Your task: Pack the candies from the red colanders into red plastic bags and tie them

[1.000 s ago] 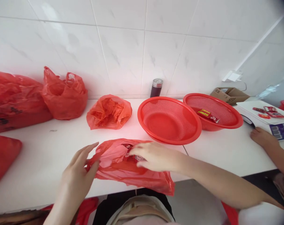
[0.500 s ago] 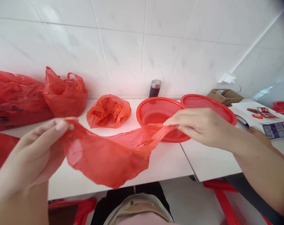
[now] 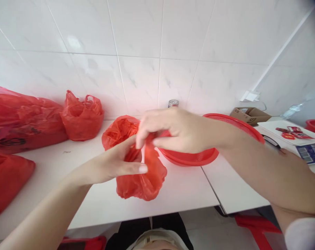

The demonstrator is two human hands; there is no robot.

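Note:
A thin red plastic bag [image 3: 144, 182], gathered and crumpled, hangs over the white table between my hands. My right hand [image 3: 173, 131] pinches its upper edge from above, fingers bent downward and slightly blurred. My left hand [image 3: 110, 163] is around the bag's left side, its thumb stretched along the front and the other fingers partly hidden behind the plastic. Just behind my left hand lies a red bag [image 3: 118, 130] stuffed with crumpled red plastic. A red mesh basket [image 3: 191, 159] sits behind my right hand, which covers much of it.
More red bags stand at left: a tied-handle bag [image 3: 82, 118], a large bag [image 3: 24, 118] and a near bag [image 3: 9, 180]. At right are a second red basket [image 3: 235, 121], a cardboard box [image 3: 251, 115] and a scale [image 3: 290, 130] with small red packets. Another person's hand [image 3: 290, 154] is beside it.
My hands have come together at the middle from holding the bag stretched wide. The bag is now bunched and hangs between them. The view has shifted slightly upward.

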